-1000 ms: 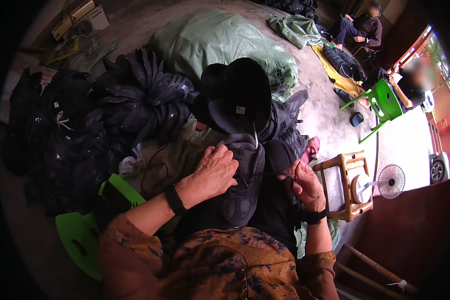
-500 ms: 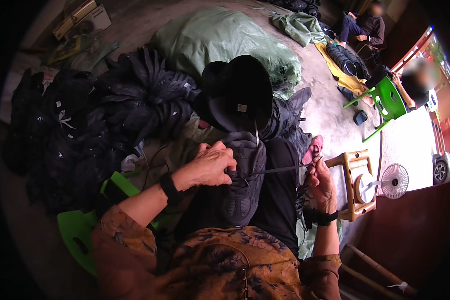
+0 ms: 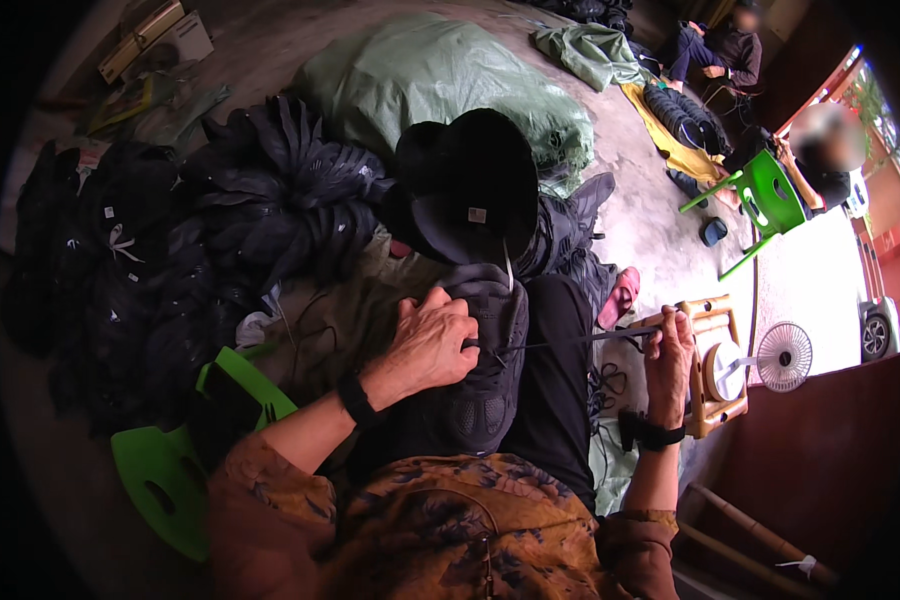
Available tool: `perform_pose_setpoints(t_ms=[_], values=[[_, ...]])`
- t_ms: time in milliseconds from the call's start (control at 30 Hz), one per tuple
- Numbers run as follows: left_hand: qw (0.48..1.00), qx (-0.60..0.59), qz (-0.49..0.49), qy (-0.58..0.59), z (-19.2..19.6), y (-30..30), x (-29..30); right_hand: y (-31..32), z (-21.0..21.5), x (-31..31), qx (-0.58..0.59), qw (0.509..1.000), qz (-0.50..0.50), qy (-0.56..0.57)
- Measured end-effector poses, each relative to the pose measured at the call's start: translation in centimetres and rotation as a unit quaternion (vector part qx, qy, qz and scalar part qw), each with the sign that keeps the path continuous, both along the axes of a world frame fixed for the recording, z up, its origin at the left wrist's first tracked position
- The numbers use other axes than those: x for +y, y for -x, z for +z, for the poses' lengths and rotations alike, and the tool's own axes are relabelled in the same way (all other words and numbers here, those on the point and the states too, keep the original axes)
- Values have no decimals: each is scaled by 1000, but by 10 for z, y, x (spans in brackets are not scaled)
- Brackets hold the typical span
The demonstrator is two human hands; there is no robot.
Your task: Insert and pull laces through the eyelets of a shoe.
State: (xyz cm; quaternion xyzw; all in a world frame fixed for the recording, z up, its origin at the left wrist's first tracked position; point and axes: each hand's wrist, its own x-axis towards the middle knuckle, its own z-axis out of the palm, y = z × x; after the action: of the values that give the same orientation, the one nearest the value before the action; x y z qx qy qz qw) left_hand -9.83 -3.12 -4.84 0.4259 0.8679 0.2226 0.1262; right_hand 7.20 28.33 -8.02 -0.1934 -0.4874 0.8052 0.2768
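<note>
A black sneaker (image 3: 482, 385) rests on my lap with its toe toward me. My left hand (image 3: 432, 335) is closed on the sneaker's left side, near the lace holes; its fingertips are partly hidden. From the sneaker a dark shoelace (image 3: 580, 340) stretches out taut to the right. My right hand (image 3: 670, 345) pinches the far part of that lace, out beside my right knee. Just beyond the sneaker's collar stands a black hat-like piece (image 3: 470, 195), its hollow side facing me, with a pale tag inside.
Piles of black shoes (image 3: 280, 180) lie at the left, beside a large green sack (image 3: 440, 85). A green chair (image 3: 160, 490) stands by my left elbow. At the right are a bamboo stool (image 3: 715, 310) and a small white fan (image 3: 784, 356). Two people sit farther off.
My right hand has moved to the right and slightly up, drawing the lace out longer. My left hand has stayed on the sneaker, shifting slightly.
</note>
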Motion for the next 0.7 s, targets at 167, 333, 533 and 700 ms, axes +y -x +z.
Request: perform_pose_setpoints(t_ms=[167,333,533,700], values=[[999,-27,-18,-21,0,5,-3,17,0,3,-189,954,15,-232],[993,-33,-38,-110,-1,7,-8,17,-24,-10,-248,930,8,-271],[993,-25,-47,-104,-4,8,-13,13,59,-114,-242,913,282,-168],[984,-29,-78,-157,-5,14,-12,23,24,-121,-136,972,185,44]])
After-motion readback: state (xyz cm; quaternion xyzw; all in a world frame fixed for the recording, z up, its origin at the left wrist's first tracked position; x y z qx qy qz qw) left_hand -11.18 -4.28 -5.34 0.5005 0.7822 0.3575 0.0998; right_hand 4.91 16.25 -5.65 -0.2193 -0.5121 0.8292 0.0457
